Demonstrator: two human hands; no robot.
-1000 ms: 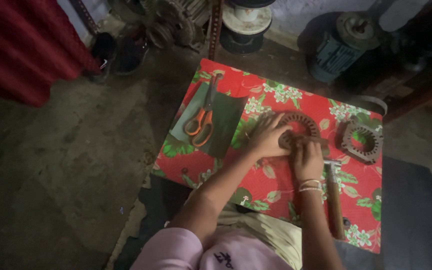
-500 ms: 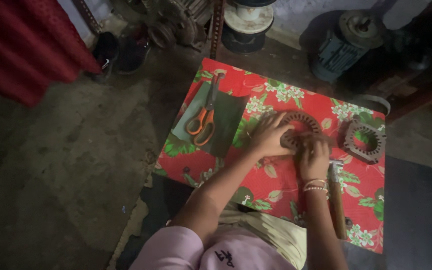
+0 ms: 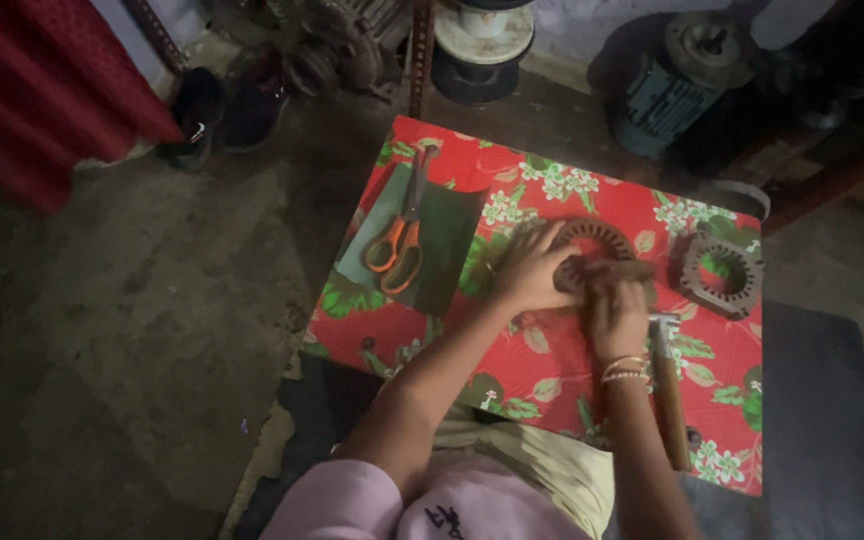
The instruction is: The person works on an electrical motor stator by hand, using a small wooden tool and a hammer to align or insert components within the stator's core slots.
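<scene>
A round toothed metal stator ring (image 3: 592, 238) lies on a red flowered cloth (image 3: 512, 340). My left hand (image 3: 527, 268) rests on the ring's left side with its fingers spread over it. Just below the ring's right side, my right hand (image 3: 617, 310) is curled with its fingers bent on the ring's near edge; bangles circle that wrist. What the right fingers pinch is hidden.
A second square-edged stator (image 3: 720, 272) lies to the right. A wooden-handled hammer (image 3: 668, 390) lies beside my right forearm. Orange-handled scissors (image 3: 400, 240) rest on a dark green sheet (image 3: 447, 250) at left. Motors and wire spools stand beyond the cloth on the concrete floor.
Both hands stay on the ring; my right hand has shifted slightly along its near edge. Nothing else has moved.
</scene>
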